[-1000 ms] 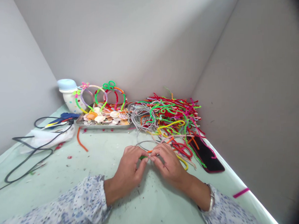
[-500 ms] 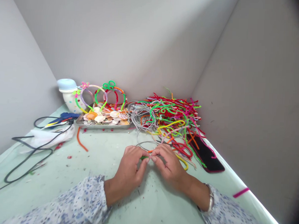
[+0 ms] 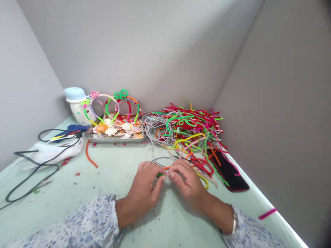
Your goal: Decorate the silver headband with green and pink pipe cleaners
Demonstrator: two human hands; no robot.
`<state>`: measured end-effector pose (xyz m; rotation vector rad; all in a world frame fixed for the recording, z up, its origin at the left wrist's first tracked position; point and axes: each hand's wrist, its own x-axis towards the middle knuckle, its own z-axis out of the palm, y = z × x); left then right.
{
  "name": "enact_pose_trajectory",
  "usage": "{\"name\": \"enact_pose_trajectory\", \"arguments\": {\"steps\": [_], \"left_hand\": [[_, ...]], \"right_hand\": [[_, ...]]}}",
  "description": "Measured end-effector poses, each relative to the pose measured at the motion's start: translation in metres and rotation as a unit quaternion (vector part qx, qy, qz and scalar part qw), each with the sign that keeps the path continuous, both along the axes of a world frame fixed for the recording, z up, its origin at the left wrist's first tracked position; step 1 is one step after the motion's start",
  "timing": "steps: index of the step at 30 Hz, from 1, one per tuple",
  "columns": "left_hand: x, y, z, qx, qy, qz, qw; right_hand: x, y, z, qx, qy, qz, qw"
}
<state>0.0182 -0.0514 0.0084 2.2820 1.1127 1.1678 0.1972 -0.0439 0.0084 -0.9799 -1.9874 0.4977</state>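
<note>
Pale green worktop point(image 3: 76, 211), grey walls point(image 3: 147, 46); both hands together at centre.
Left hand point(image 3: 145, 183) pinches a green strip point(image 3: 160, 174) between thumb and forefinger; right hand point(image 3: 187, 181) meets it fingertip to fingertip, whether gripping the strip too: cannot tell. Beyond them, wire coil point(image 3: 149, 128) beside a tangled pile of fuzzy stems point(image 3: 194, 119); phone point(image 3: 236, 177) to the right, shells point(image 3: 110, 132) in tray point(image 3: 115, 140) to the left.

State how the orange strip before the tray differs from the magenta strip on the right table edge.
The orange strip is curved; the magenta strip is straight. The orange strip lies in front of the shell tray; the magenta strip lies by the right edge of the table. Both are unheld.
</note>
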Motion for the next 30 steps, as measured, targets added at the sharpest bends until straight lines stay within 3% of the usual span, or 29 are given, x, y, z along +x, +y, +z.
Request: {"name": "enact_pose_trajectory", "arguments": {"steps": [14, 30], "left_hand": [[-0.0008, 0.0001, 0.0003, -0.013, 0.003, -0.001, 1.0], [0.0011, -0.0007, 0.0027, -0.002, 0.024, -0.013, 1.0]], "right_hand": [[-0.0011, 0.0001, -0.0016, 0.005, -0.025, -0.019, 0.999], [0.0004, -0.0009, -0.0019, -0.013, -0.021, 0.01, 1.0]]}}
